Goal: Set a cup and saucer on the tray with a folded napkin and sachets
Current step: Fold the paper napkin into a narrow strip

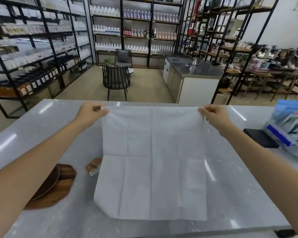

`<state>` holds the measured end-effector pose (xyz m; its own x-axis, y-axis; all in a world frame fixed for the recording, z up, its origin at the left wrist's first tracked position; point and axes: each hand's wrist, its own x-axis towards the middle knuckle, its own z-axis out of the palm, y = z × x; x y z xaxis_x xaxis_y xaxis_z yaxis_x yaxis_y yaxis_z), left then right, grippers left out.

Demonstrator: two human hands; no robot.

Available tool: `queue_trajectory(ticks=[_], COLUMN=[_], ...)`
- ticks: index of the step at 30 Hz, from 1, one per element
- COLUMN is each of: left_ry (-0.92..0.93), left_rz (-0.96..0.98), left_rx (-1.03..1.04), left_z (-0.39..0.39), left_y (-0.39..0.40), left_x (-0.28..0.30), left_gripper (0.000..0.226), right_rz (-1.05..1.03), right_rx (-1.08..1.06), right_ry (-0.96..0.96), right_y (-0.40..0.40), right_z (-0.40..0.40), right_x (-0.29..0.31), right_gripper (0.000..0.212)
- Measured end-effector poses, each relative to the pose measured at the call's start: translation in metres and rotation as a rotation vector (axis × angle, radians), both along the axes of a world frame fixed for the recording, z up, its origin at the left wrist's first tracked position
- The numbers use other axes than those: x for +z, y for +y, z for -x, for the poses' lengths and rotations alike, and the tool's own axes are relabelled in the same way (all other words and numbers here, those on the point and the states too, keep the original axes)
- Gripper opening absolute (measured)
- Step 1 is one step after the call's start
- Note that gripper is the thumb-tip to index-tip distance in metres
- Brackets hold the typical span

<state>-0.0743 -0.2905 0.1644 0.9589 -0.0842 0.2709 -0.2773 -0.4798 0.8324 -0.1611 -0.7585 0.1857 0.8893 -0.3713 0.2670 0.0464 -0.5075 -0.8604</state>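
Two hands hold the napkin [152,162] spread fully open above the grey desk [230,186]: your left hand [91,114] pinches its top left corner, your right hand [213,117] its top right corner, each grip clenched on the paper. The sheet hangs between them, creased in squares. To its left on the desk lie brown sachets [94,166], beside a wooden tray [58,189] carrying a dark saucer [48,182].

Unfolded white napkin [152,162] between both hands' grips above counter [239,186]
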Motion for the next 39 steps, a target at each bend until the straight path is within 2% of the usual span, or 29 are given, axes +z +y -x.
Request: queue_trajectory(ticks=[2, 7, 9, 14, 18, 23, 28, 33, 39], left_ry=[-0.02, -0.002, 0.009, -0.022, -0.049, -0.008, 0.011, 0.045, 0.0], left_rz=[-0.055, -0.221, -0.224, -0.243, -0.257, -0.26, -0.361, -0.341, -0.44], left_rx=[-0.044, -0.096, -0.11, -0.126, -0.163, -0.174, -0.222, -0.235, -0.281], left_z=[0.0, 0.006, 0.013, 0.048, 0.088, 0.118, 0.144, 0.166, 0.179], left_y=[0.0, 0.012, 0.017, 0.025, 0.034, 0.044, 0.055, 0.049, 0.044], left_x=[-0.016, -0.052, -0.06, -0.078, -0.102, -0.14, -0.18, -0.203, -0.206], left_gripper=[0.015, 0.019, 0.025, 0.01, 0.019, 0.022, 0.036, 0.03, 0.018], right_rz=[0.03, 0.103, 0.102, 0.128, 0.161, 0.184, 0.297, 0.366, 0.437], right_rx=[0.006, 0.063, 0.089, 0.11, 0.138, 0.175, 0.204, 0.222, 0.244], right_ry=[0.043, 0.144, 0.173, 0.18, 0.174, 0.198, 0.257, 0.293, 0.255], right_y=[-0.002, -0.003, -0.003, -0.003, -0.006, -0.001, 0.005, 0.004, 0.002], right_z=[-0.002, 0.012, 0.02, 0.052, 0.088, 0.126, 0.153, 0.17, 0.175], right_x=[-0.014, -0.047, -0.057, -0.075, -0.101, -0.146, -0.188, -0.218, -0.229], right_gripper=[0.015, 0.01, 0.012, 0.011, 0.002, 0.016, 0.026, 0.021, 0.021])
